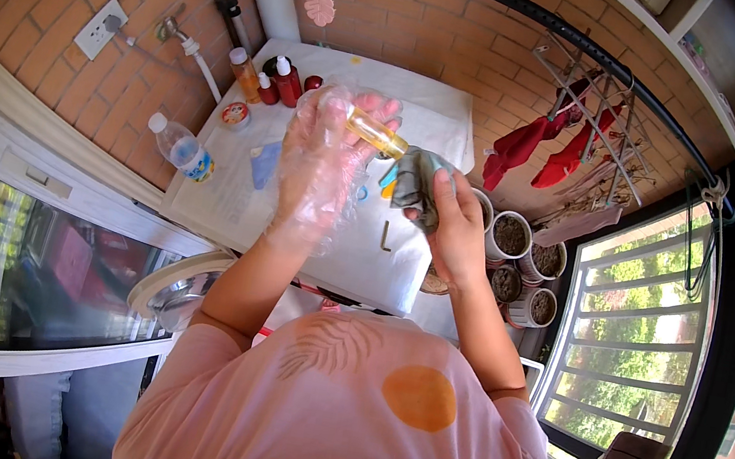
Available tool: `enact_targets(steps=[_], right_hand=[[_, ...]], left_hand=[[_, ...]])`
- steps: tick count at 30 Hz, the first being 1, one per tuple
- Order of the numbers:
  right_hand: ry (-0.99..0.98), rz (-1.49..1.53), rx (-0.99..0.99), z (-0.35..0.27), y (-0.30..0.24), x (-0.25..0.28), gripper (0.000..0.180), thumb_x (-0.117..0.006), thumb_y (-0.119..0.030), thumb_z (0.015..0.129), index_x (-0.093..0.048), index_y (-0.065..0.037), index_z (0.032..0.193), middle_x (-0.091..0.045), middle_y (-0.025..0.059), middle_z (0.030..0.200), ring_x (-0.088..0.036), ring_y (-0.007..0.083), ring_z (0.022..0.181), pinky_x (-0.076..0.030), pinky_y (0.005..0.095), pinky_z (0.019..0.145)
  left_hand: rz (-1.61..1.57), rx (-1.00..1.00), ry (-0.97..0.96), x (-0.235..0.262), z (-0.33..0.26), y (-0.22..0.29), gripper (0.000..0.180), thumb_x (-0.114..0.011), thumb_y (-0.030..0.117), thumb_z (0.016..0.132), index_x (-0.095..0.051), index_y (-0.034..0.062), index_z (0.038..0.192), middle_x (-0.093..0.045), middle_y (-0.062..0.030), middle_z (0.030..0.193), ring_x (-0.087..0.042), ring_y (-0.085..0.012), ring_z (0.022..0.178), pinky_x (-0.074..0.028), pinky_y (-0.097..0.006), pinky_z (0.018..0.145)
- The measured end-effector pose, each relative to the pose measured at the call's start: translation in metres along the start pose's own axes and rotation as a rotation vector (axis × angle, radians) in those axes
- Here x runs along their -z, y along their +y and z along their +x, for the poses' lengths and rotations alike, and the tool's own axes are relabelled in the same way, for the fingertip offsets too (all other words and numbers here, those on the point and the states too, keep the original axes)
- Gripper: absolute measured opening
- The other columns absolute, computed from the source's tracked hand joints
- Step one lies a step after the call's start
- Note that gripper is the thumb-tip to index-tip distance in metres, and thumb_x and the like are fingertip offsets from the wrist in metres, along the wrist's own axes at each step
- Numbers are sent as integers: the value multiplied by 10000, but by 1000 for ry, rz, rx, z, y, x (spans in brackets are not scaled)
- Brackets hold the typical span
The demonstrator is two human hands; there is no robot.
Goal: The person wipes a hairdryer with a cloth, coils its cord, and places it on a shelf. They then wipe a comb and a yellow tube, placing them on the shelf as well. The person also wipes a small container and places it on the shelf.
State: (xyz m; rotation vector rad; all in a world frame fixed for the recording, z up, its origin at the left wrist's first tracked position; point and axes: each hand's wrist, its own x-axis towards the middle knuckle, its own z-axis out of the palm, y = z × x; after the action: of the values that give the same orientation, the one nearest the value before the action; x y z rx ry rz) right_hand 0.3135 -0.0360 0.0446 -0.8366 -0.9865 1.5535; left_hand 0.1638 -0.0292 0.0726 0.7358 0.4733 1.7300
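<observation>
A small clear bottle of yellow liquid (376, 132) is tilted above the white-covered table (338, 263). Its upper end is in the grip of my left hand (316, 145), which wears a loose clear plastic glove. My right hand (459, 225), bare, is closed around a bunched grey-green cloth (416, 187). The cloth touches the bottle's lower right end and hides its tip. Below them on the table lie an L-shaped hex key (386, 236) and some small blue and yellow pieces (388, 184), partly covered by the cloth.
Red bottles (287, 82), an orange-capped bottle (244, 74) and a round tub (235, 115) stand at the table's back left. A water bottle (180, 148) lies at its left edge. Soil-filled pots (511, 235) stand right; red cloths (577, 152) hang above. An open round appliance door (175, 290) is below left.
</observation>
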Motion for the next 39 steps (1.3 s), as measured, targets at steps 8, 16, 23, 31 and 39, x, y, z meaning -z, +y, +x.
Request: enact_targets(steps=[8,16,23,31,39], right_hand=[[-121,11,-174,11,6,12,203,-510,-195,921,-571,-7,967,-600,23,828,-533,71,648,-425,201,560],[-170,-1171,1151,10,-46,-10,175,-601,-85,754,-626,-55,925,-575,84,1037,-488,275,988,-404,366,840],[109,-266,197,50,-51,39,128,-563,-144,881,-575,-37,811,-572,4,763,-520,84,695,-423,232,670],[-426,-553,209,24,-57,7,209,-635,-129,836,-603,-41,1023,-535,-29,782,-488,44,740,-399,183,655],[-400,-630,211,39,-79,13,202,-607,-172,862,-626,-32,1007,-613,17,897,-542,63,810,-457,212,703]], left_hand=[[761,-274,-204,0,-7,-32,179,-530,102,880,-497,22,1037,-599,-75,904,-565,-138,763,-470,-265,630],[257,365,-44,-10,-21,-17,336,-383,407,941,-458,89,864,-421,8,668,-364,-71,550,-329,-212,514],[280,408,-274,-10,-25,4,303,-428,393,932,-448,97,870,-445,-7,665,-373,-69,522,-319,-213,484],[453,256,-288,-1,-30,-12,134,-442,179,938,-381,69,984,-460,-18,727,-386,-48,579,-325,-189,496],[388,281,-355,9,-23,-16,154,-461,117,924,-370,60,1035,-467,-11,772,-403,-48,630,-361,-197,545]])
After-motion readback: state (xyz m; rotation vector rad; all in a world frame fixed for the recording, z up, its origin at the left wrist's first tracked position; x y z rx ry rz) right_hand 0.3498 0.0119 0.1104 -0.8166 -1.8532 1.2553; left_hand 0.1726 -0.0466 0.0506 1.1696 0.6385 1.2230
